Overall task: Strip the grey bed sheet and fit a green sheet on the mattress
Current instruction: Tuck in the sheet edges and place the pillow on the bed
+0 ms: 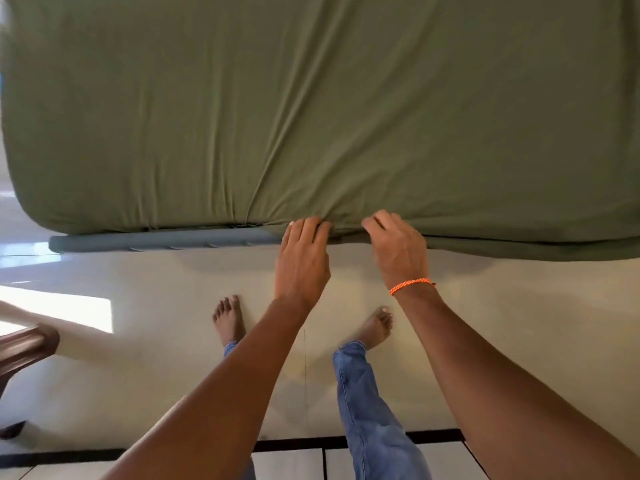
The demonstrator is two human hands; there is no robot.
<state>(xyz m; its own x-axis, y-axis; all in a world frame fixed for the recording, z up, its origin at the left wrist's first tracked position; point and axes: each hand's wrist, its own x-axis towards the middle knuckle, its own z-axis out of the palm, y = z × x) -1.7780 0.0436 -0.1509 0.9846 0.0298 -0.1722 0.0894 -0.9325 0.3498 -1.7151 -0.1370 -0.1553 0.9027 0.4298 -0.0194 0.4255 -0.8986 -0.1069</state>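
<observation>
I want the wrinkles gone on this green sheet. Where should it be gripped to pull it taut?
Grip the green sheet at its near hem, where the creases fan in, coming from the floor side. The left hand and right hand already pinch there; pull down and under the mattress edge.

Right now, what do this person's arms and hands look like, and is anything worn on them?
Both forearms are bare, with no sleeves in view. The right hand has a thin twisted orange cord bracelet at the wrist. The left hand wears nothing, no rings or gloves.

bare arms, orange wrist cord [411,286], blue jeans [367,403].
</observation>
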